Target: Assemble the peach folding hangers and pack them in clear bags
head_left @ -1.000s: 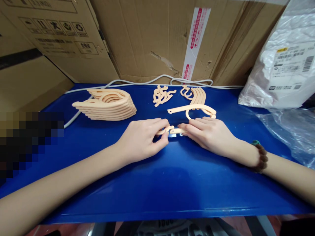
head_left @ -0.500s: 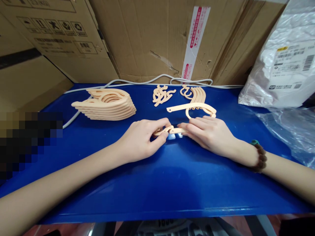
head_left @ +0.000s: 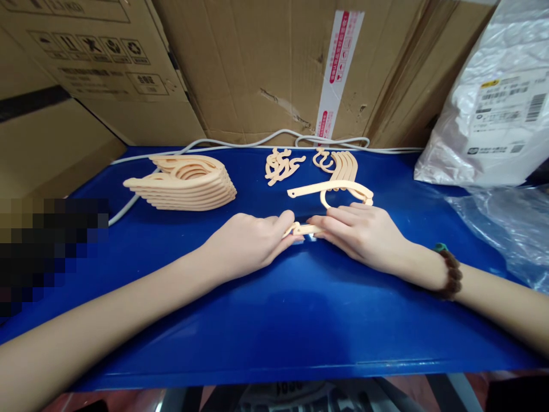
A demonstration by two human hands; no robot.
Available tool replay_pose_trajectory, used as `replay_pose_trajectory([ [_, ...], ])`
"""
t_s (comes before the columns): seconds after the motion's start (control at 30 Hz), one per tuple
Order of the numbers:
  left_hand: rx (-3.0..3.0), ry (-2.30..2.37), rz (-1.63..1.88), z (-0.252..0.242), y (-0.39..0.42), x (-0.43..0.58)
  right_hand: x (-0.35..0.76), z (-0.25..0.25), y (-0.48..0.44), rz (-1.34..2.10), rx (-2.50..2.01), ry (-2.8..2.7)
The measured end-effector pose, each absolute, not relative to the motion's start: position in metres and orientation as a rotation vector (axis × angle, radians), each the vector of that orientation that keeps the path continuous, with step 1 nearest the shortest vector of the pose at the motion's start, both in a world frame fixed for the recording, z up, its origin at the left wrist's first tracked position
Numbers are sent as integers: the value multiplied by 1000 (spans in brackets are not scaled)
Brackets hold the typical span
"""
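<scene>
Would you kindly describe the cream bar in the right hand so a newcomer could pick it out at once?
On the blue table, find the right hand, with a dark bracelet at the wrist. The cream bar juts from it toward the left hand. Unlike the long curved piece behind, it is held.

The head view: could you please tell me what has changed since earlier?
The left hand has changed its grip: its open pinch has closed, covering more of the small curved piece. Nothing was visibly let go. The right hand still holds the strip, and the stack of curved parts lies as before.
</scene>
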State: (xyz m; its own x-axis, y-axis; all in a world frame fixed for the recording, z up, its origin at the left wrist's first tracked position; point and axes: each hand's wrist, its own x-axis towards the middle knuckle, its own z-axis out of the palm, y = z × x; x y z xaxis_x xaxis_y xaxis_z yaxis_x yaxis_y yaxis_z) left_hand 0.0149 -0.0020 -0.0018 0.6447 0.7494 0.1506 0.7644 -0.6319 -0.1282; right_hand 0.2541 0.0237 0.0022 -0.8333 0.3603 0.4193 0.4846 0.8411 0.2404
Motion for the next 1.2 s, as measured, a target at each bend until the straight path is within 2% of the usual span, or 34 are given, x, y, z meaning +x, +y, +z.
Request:
replay_pose_trajectory([
  [0.43, -2499, -967, -279, -4, -3, 12, 255, 0, 24, -396, -662, -2667],
  [1.03, -2298, -743, -331, 5, -8, 13, 257, 0, 26, -96, -696, -2751],
  [1.2, -2293, -732, -362, 4, -8, 14, 258, 0, 26, -150, -675, -2755],
])
